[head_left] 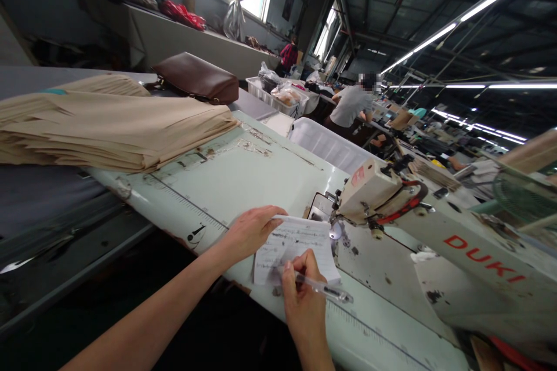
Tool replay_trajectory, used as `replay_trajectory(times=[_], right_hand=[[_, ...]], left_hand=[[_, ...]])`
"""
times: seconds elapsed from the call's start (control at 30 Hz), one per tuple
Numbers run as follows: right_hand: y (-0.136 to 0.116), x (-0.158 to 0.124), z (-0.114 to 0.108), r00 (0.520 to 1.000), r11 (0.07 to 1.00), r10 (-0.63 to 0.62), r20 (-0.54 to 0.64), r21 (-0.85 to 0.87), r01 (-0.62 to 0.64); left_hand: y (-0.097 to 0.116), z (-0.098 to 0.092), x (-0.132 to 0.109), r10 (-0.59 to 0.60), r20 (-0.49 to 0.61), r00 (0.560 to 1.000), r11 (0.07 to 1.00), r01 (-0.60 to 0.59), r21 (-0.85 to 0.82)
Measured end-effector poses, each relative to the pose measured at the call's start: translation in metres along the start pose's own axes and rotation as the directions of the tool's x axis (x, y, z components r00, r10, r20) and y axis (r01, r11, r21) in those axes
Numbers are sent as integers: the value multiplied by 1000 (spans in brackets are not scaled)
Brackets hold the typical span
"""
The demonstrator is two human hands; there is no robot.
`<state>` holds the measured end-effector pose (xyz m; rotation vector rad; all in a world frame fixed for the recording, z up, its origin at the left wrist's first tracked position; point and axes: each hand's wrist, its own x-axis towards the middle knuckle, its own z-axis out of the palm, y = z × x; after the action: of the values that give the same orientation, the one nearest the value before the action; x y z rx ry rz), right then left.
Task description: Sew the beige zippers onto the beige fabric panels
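A small white notepad (310, 248) with handwritten lines lies on the pale green sewing table (261, 179). My left hand (255, 231) grips its upper left edge, thumb and fingers closed on the paper. A clear ballpoint pen (328, 290) is pinched in my right hand (307, 307) over the lower part of the page; its tip is blurred against the written lines. Just right of the notepad stands the head of the sewing machine (369, 188), its small lamp lit close to the page's edge.
A stack of tan cut fabric pieces (113, 127) rests at the left, with a brown leather bag (198, 76) behind. White plastic bins (322, 142) stand beyond the table. Farther back, a person in a grey shirt (350, 105) bends over another workplace.
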<state>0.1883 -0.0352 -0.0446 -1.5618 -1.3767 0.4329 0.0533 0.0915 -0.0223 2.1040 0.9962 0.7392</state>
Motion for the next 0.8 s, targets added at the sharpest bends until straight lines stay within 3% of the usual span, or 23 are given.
replay_trajectory(times=[0.37, 0.6, 0.8], right_hand=[[6, -3, -4, 993, 956, 93, -76, 286, -68], [-3, -9, -11, 975, 975, 21, -222, 222, 29], [-7, -5, -2, 1000, 983, -4, -22, 185, 8]], left_hand=[[-1, -1, -1, 16, -36, 999, 998, -18, -62], [-3, -2, -10, 41, -137, 990, 996, -52, -78], [-2, -2, -20, 40, -174, 984, 996, -53, -70]])
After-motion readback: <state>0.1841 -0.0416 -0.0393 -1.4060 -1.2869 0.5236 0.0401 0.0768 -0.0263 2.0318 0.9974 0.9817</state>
